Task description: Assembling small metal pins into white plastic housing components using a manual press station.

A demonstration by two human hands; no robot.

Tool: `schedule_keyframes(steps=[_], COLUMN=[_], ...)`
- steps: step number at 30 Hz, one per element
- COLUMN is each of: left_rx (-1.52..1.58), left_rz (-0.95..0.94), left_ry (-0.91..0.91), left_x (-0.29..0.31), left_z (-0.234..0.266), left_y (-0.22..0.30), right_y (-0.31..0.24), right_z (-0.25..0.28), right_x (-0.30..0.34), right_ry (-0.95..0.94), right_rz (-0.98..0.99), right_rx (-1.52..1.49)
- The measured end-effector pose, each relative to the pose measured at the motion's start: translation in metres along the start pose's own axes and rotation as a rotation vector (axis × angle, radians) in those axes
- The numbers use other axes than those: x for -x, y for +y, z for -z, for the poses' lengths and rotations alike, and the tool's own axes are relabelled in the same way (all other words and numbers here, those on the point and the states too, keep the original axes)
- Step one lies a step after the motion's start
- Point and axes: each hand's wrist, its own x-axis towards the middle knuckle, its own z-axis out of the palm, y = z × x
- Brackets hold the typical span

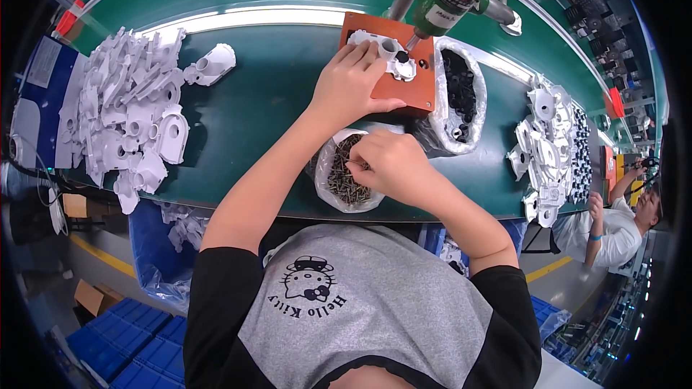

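My left hand (351, 81) rests on a white plastic housing (366, 38), its fingers wrapped over the part's left side and the thumb stretched along the fixture's near edge. The housing lies on an orange fixture block (425, 90), and a black round piece (402, 57) sits in it. Just above stands the tip of a green press or screwdriving machine (450, 7). Over a white bag-lined tub of screws (347, 180), my right hand (391, 162) has its fingertips pinched together among the screws; whatever is between them is too small to make out.
A bag-lined bin of black parts (461, 94) stands right of the fixture. White housings (130, 122) are heaped at the left, with a single one (213, 65) beside them. More white parts (544, 144) lie at the right, near a co-worker (620, 227). Blue crates (122, 338) stand below.
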Motion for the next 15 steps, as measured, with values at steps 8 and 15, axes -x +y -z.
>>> schedule_keyframes(steps=[8,15], left_rx=[0.008,0.012], left_rz=[0.004,-0.003], left_ry=[0.0,-0.008], left_x=[-0.0001,-0.0003], left_z=[0.0009,0.0011], left_y=[0.0007,0.0002], right_y=[0.0038,0.0001], right_z=[0.0108,0.0121], right_x=[-0.003,-0.002], right_ry=[-0.082,-0.241], right_rz=[-0.105,-0.23], right_rx=[-0.14,-0.283])
